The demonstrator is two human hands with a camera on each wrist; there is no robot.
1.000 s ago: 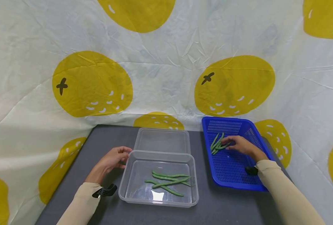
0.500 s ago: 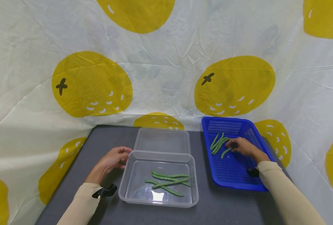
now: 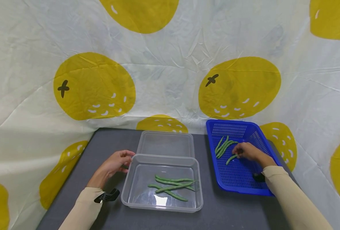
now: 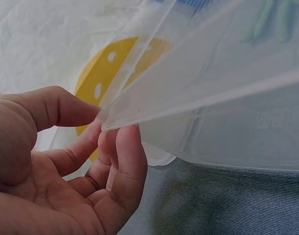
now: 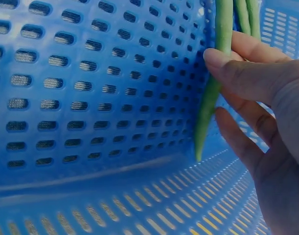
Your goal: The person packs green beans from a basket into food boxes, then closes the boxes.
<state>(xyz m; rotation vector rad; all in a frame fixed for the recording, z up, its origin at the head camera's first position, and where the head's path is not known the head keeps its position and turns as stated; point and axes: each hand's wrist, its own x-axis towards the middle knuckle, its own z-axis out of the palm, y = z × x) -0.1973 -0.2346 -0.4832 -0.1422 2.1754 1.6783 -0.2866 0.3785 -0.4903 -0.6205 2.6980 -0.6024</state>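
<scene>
Inside the blue basket, my right hand pinches a green bean between thumb and fingers. Several other green beans lie just left of that hand, on the basket floor. My left hand holds the back left corner of a clear plastic container, its thumb and fingertips at the rim in the left wrist view. A few green beans lie crossed on the container's bottom, toward the right.
Behind the container a clear lid lies flat on the dark grey table. A white cloth with yellow fruit shapes hangs behind the table. The basket stands near the table's right edge.
The right hand has moved slightly right and toward the person, drawing one green bean away from the others in the basket. The left hand and the container have stayed put.
</scene>
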